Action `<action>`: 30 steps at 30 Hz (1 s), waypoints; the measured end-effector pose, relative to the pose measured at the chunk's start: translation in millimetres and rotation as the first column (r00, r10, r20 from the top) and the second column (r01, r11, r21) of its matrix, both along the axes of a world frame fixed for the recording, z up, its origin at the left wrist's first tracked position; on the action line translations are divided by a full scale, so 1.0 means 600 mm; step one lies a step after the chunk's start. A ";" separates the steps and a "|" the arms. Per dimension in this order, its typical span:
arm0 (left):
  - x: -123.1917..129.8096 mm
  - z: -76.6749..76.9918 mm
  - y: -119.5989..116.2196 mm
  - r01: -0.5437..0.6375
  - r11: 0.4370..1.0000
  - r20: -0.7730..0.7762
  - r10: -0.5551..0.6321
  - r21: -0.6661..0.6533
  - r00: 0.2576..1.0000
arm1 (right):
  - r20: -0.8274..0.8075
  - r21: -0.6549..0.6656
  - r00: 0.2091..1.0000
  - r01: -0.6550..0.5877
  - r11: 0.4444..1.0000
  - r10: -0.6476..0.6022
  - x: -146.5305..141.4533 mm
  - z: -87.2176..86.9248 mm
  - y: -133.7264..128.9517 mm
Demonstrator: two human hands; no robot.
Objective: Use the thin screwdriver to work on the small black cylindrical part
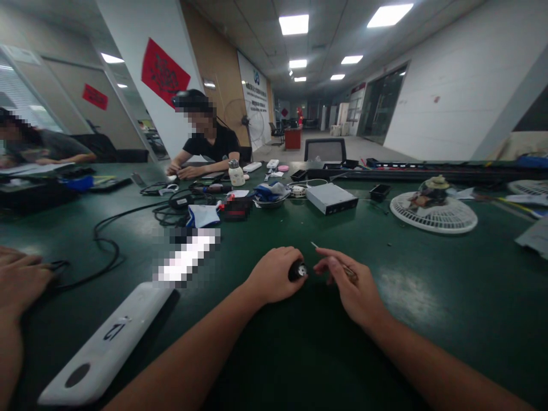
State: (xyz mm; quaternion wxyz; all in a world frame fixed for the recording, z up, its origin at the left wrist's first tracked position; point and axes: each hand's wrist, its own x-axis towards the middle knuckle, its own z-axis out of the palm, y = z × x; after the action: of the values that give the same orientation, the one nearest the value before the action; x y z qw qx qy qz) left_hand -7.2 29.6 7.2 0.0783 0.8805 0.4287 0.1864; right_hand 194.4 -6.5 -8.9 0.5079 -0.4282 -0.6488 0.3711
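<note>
My left hand (274, 275) is wrapped round a small black cylinder (293, 272) just above the green tabletop (274, 354). Its silvery end, with dark openings, faces my right hand; the rest is hidden in the fingers. My right hand (355, 288) grips a screwdriver (351, 275) with a brownish handle and a thin pale shaft, pointing up and left. The tip is apart from the cylinder, with a short gap between both hands.
A long white device (115, 331) lies left of my forearm. Another person's hand (25, 279) rests at the left edge. Ahead are a grey metal box (329, 197), a white fan grille (432, 220), cables (115, 228) and a bottle (236, 173). A co-worker (209, 142) sits opposite.
</note>
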 end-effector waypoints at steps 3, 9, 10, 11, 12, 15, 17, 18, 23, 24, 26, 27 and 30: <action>0.000 -0.006 0.003 -0.131 0.991 0.085 0.131 -0.005 0.988 | -0.075 0.130 0.997 0.009 0.991 0.001 0.005 -0.001 -0.003; 0.006 -0.004 -0.003 -0.239 0.971 0.151 0.240 -0.027 0.959 | -0.080 0.138 0.997 0.017 0.990 -0.006 0.006 0.000 -0.006; 0.007 -0.003 -0.004 -0.243 0.970 0.155 0.244 -0.024 0.957 | -0.057 0.126 0.998 0.008 0.992 -0.001 0.005 0.001 -0.006; 0.008 -0.003 -0.005 -0.244 0.970 0.157 0.244 -0.020 0.957 | -0.033 0.116 0.999 -0.007 0.993 0.011 0.004 0.002 -0.006; 0.008 -0.003 -0.005 -0.241 0.970 0.156 0.241 -0.016 0.958 | -0.010 0.110 1.000 -0.024 0.994 0.025 0.003 0.004 -0.006; 0.011 -0.003 -0.007 -0.218 0.976 0.153 0.216 -0.002 0.964 | 0.051 0.116 0.997 -0.066 0.991 0.060 0.000 0.009 -0.007; 0.012 -0.004 -0.007 -0.199 0.980 0.146 0.195 0.008 0.970 | 0.092 0.135 0.992 -0.096 0.986 0.084 -0.001 0.011 -0.008; 0.013 -0.004 -0.007 -0.193 0.981 0.139 0.189 0.015 0.972 | 0.109 0.144 0.989 -0.114 0.983 0.099 -0.002 0.012 -0.009; 0.012 -0.006 -0.006 -0.211 0.977 0.134 0.206 0.026 0.969 | 0.077 0.207 0.990 -0.134 0.969 0.121 -0.002 0.013 -0.013; 0.011 -0.006 -0.006 -0.216 0.976 0.137 0.211 0.023 0.968 | 0.067 0.218 0.991 -0.129 0.967 0.117 -0.001 0.013 -0.014; 0.010 -0.006 -0.006 -0.221 0.975 0.137 0.216 0.019 0.967 | 0.065 0.225 0.992 -0.124 0.966 0.113 0.000 0.013 -0.015; 0.010 -0.005 -0.006 -0.221 0.975 0.134 0.217 0.017 0.967 | 0.069 0.221 0.992 -0.122 0.968 0.110 0.001 0.014 -0.016; 0.010 -0.005 -0.006 -0.214 0.977 0.124 0.211 0.012 0.970 | 0.086 0.209 0.992 -0.104 0.972 0.087 0.000 0.016 -0.016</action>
State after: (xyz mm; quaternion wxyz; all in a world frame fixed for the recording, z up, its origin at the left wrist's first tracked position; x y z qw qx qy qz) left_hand -1.1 26.1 4.1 0.0730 0.8173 0.5127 0.2526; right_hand 194.6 -16.0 0.5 0.5071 -0.3535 -0.7237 0.3069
